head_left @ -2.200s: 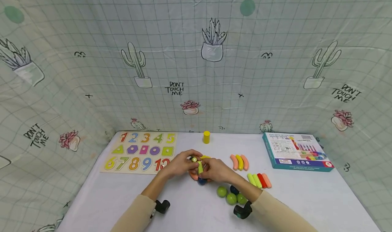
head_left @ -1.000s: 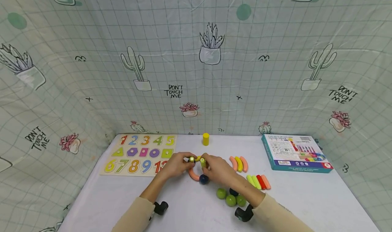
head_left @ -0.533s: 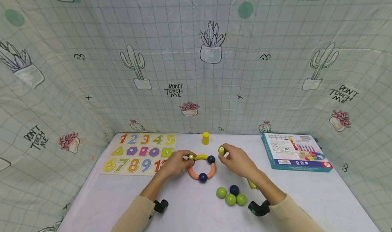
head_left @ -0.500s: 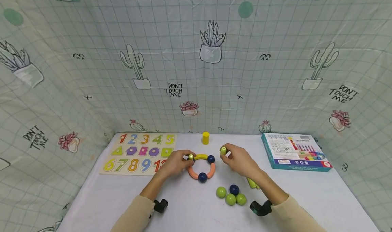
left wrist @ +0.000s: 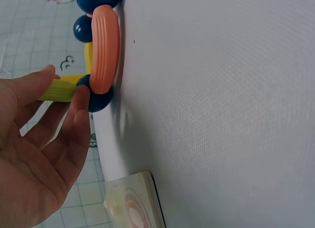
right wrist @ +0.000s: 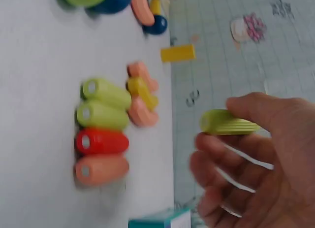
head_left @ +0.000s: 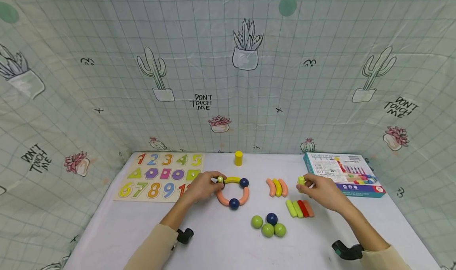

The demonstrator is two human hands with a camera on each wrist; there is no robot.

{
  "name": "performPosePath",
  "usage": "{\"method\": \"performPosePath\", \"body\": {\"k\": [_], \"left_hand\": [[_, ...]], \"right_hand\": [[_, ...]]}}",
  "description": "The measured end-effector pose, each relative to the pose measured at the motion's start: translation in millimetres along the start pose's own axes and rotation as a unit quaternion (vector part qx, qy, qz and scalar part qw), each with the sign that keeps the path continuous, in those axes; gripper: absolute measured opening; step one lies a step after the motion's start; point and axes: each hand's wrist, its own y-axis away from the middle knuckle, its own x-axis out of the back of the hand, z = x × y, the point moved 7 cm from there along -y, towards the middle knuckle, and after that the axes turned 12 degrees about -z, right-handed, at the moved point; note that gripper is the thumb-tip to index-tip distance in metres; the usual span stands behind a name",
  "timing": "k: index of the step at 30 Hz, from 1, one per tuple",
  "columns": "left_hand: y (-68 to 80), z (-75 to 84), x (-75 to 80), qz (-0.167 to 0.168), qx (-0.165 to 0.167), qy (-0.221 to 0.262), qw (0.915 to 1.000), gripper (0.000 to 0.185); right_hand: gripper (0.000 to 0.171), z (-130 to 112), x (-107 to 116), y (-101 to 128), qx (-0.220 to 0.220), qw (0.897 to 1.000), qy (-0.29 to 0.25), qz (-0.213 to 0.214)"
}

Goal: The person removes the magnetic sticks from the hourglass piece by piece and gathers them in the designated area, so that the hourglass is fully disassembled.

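Note:
A ring of curved sticks and blue balls lies on the table, with a coral curved stick and a front blue ball among its parts. At the ring's left, my left hand pinches a lime-green stick between thumb and fingers. That stick stands upright, its lower end at a blue ball of the ring. Away to the right, my right hand holds another lime-green stick raised above the table, near the box. The inner ends of both held sticks are partly covered by fingers.
Three curved sticks and a row of straight sticks lie right of the ring. Green balls and a blue ball sit in front. A yellow cylinder, number board and teal box stand farther back.
My right hand has moved from the ring rightward to near the box, carrying its lime-green stick. The left hand stays at the ring's left, still pinching its stick.

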Motion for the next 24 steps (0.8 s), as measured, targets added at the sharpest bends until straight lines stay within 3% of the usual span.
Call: {"method": "performPosePath", "body": {"k": [7, 14, 24], "left_hand": [[0.5, 1.8, 3.6, 0.002, 0.002, -0.002, 1.0, 0.023], [0.2, 0.6, 3.2, 0.002, 0.007, -0.002, 1.0, 0.022], [-0.9, -2.6, 0.0, 0.001, 0.017, -0.001, 0.9999, 0.022]], "right_hand": [[0.03, 34, 0, 15, -0.029, 0.997, -0.012, -0.074], [0.04, 56, -17, 17, -0.043, 0.988, -0.058, -0.137], [0.042, 71, -31, 12, -0.07, 0.984, -0.059, -0.153]]}}
